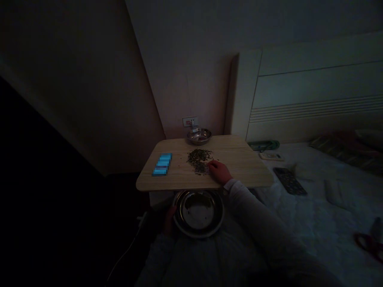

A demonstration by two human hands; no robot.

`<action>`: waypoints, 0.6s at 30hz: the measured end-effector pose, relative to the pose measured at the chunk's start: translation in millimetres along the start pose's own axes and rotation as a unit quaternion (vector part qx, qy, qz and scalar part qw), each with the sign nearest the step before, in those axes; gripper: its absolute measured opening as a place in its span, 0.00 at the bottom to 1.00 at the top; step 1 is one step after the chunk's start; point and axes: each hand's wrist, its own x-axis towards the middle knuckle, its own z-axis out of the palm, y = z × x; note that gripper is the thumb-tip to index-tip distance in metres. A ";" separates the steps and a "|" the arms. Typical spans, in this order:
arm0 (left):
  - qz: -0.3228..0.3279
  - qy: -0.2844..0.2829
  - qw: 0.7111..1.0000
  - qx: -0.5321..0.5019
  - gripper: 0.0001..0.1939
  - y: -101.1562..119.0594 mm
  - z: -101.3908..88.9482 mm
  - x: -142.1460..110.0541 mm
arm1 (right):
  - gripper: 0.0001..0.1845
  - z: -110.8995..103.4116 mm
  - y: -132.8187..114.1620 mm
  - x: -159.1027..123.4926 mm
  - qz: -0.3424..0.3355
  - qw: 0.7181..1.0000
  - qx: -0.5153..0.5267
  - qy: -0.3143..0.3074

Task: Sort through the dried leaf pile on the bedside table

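Seemingly sorting dark, seed-like grains (197, 156) on pale wooden worktop (245, 167): touching their right edge with curled right hand (220, 172) (cannot tell whether pinching any); gripping shiny round metal basin (198, 232) below with left hand (169, 219). Likely calls next for delicate fingerwork.

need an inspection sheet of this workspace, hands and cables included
Surface: pale wood-look table, dimly lit.
Things: small dark seed-like pieces spread mid-table; metal bowl behind them; larger basin below the table's near edge.
Clutter: pixelated blue rectangle on the table's left; red-handled scissors and dark patterned item on the bed.
Hands: right hand at the pieces' right edge; left hand at the basin's left rim, grip too dark to judge.
Cables: white cable, lower left.
Surroundings: wall socket behind the bowl; pale headboard, right.
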 end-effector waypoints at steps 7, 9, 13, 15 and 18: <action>-0.002 0.024 1.000 -0.007 0.16 0.9 2.0 -2.7 | 0.12 -1.3 -0.6 -1.5 -0.018 1.000 0.012 -0.015; 0.000 0.027 1.000 -0.005 0.16 1.9 3.7 -4.0 | 0.12 -1.1 0.3 -1.5 -0.017 1.000 0.018 -0.017; -0.012 0.008 1.000 -0.006 0.13 3.7 4.4 -4.7 | 0.12 -0.9 1.5 -0.3 -0.011 0.998 0.065 -0.006; -0.004 0.012 1.000 0.004 0.11 3.6 2.4 -3.2 | 0.12 -2.0 1.5 0.8 -0.002 0.996 0.094 0.010; 0.011 0.022 1.000 0.019 0.11 2.0 -1.4 0.1 | 0.10 -7.0 1.7 1.5 0.019 0.992 0.120 0.023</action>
